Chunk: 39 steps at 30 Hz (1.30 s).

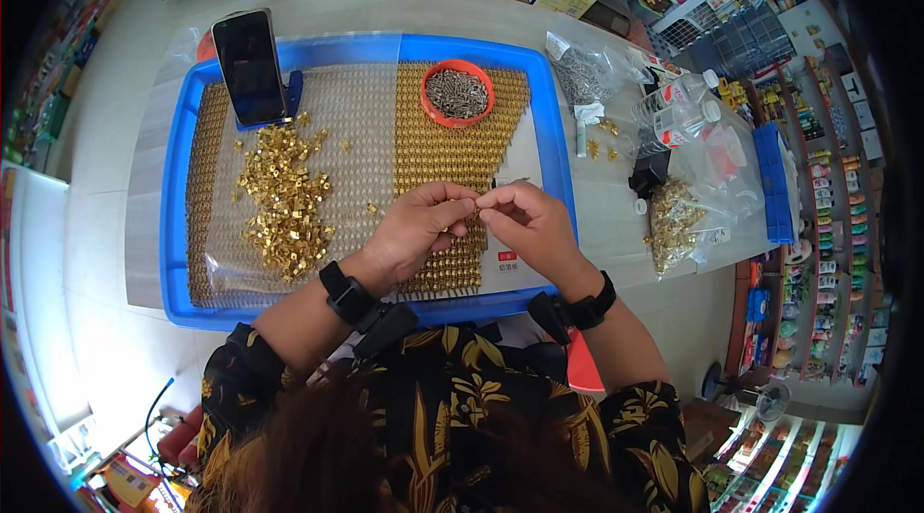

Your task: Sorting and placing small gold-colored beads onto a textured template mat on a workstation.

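Clock centred on the tray, twelve away from the person. Hands meet at four o'clock, above the bare gold rows. Left hand: thumb and forefinger pinched, seemingly on a small piece, mostly hidden. Right hand: fingertips curled to the same spot; cannot tell whether they grip. Tip-to-tip hold probably suits so tiny a part.

Clear sheet covers the rows from eight to eleven; loose gold pile lies on it at nine, presumably kept off the rows beneath. Red bowl of metal pins stands at one, likely for easy reach. Phone leans on a blue stand at ten-thirty, screen toward the person, perhaps for hands-free viewing.
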Motion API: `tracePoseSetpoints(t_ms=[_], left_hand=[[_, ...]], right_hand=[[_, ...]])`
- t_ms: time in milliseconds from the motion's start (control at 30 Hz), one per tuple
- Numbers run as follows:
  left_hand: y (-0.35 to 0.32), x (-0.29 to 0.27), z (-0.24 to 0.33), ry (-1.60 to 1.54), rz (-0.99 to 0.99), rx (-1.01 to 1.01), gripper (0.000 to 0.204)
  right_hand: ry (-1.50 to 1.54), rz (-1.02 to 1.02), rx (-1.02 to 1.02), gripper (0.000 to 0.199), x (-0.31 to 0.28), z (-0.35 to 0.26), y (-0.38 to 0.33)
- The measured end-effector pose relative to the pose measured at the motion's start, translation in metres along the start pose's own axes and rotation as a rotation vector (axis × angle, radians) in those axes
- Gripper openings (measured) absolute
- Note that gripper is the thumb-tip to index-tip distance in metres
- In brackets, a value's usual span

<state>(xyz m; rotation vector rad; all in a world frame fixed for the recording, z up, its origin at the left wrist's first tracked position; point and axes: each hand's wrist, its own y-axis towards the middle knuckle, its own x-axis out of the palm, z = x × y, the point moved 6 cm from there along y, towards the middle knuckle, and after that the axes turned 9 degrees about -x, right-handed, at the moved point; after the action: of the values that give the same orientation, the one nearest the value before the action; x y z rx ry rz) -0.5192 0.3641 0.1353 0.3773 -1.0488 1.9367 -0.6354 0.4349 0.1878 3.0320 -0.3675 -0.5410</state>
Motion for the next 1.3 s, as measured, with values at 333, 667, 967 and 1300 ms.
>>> tracePoseSetpoints(t_ms=[333, 667, 967, 1300], left_hand=[[0.0, -0.006, 0.005, -0.039, 0.086, 0.1, 0.017], [-0.002, -0.001, 0.006, -0.008, 0.006, 0.066, 0.016], [-0.004, 0.001, 0.007, -0.02, 0.012, 0.054, 0.012], [-0.004, 0.003, 0.007, -0.027, 0.019, 0.043, 0.01]], right_hand=[[-0.421, -0.18, -0.035, 0.015, -0.021, 0.014, 0.005], [-0.627, -0.312, -0.096, 0.014, -0.014, 0.027, 0.014], [-0.716, -0.308, -0.136, 0.013, -0.014, 0.027, 0.018], [-0.816, -0.327, -0.121, 0.013, -0.026, 0.013, 0.017]])
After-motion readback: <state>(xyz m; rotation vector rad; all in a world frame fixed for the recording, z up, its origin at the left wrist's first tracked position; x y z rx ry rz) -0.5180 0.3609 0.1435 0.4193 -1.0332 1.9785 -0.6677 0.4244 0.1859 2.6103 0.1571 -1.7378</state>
